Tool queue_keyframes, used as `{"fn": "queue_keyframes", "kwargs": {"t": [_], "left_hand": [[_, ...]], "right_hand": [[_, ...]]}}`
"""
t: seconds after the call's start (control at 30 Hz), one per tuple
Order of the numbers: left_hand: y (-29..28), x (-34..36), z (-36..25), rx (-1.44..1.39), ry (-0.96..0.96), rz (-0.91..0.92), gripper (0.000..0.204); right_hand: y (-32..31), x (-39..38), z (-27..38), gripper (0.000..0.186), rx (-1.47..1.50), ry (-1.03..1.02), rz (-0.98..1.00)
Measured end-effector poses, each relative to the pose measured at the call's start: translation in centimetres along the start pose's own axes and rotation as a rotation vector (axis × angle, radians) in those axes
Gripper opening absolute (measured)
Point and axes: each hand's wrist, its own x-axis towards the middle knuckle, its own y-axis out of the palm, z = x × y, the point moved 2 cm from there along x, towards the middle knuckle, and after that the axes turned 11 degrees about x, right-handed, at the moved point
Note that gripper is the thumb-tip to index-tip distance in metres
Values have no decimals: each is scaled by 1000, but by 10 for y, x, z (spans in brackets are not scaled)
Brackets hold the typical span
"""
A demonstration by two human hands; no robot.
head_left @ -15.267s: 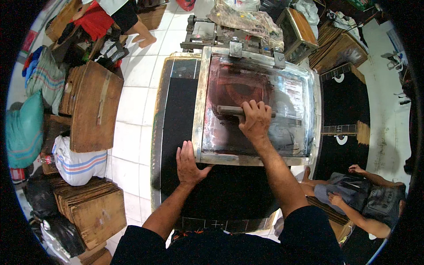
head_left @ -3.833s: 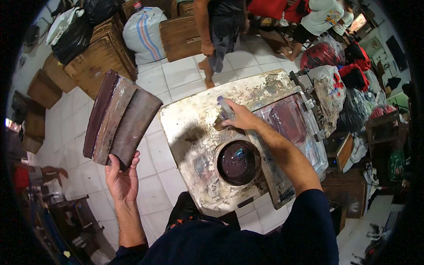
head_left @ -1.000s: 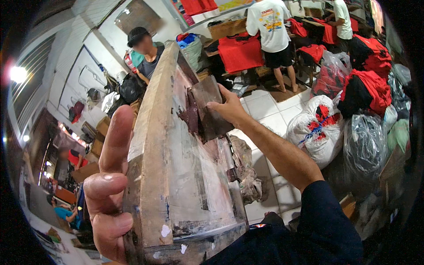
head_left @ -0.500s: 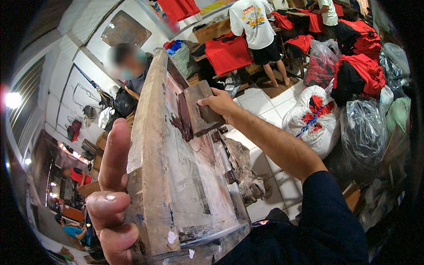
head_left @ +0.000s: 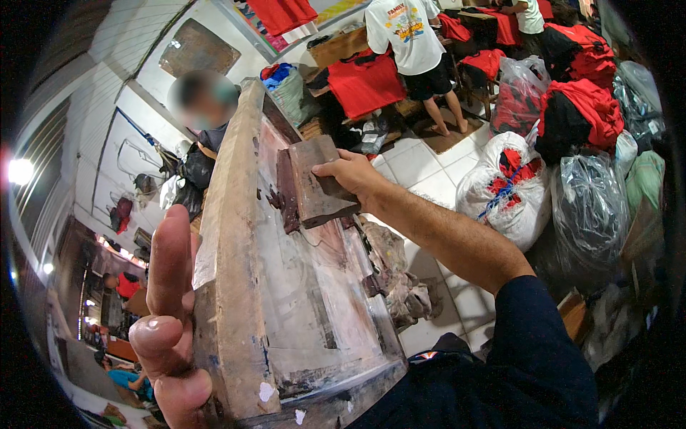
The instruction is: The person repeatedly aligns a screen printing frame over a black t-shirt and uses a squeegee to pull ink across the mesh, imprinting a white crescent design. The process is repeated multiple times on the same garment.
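A wooden screen-printing frame (head_left: 239, 257) stands tilted in front of me, its pale mesh (head_left: 304, 300) smeared with reddish stains. My right hand (head_left: 348, 177) grips a wooden-backed squeegee (head_left: 318, 204), thumb on the near face, its blade side against the upper part of the mesh. Thick dark red ink (head_left: 284, 193) gathers along the squeegee's left side. At the lower left, my left hand (head_left: 168, 336) is curled around the frame's left rail, with the index finger pointing up. Its palm is hidden behind the rail.
Beyond the frame, a red shirt (head_left: 366, 82) lies over a table beside a standing person in a white shirt (head_left: 406, 36). A second person with a blurred head is behind the frame. On the right stand a white sack (head_left: 504, 200), plastic bags and piles of red and black cloth.
The frame, squeegee and right hand sit slightly further left in the picture. My left index finger appears lower and further left. Both hands keep their holds.
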Motion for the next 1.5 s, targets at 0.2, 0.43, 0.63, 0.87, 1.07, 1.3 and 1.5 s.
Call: {"fn": "queue_keyframes", "kwargs": {"t": [0.2,0.43,0.63,0.87,1.07,1.3,1.5], "left_hand": [[-2,0,1,50,6,45,63],[-2,5,-7,176,1,138,61],[3,9,-7,254,32,169,59],[-10,2,-1,193,45,126,59],[-4,5,-9,-1,13,116,69],[-5,-20,-10,-161,-164,-172,77],[-22,-74,-7,-188,-328,-576,58]], "right_hand": [[8,-15,9,36,37,95,-9],[9,-22,17,33,-3,106,-37],[18,-27,18,28,94,97,23],[30,-21,26,28,152,130,16],[33,18,4,35,385,148,56],[1,36,-20,30,742,194,328],[-70,41,-48,29,601,233,186]]}}
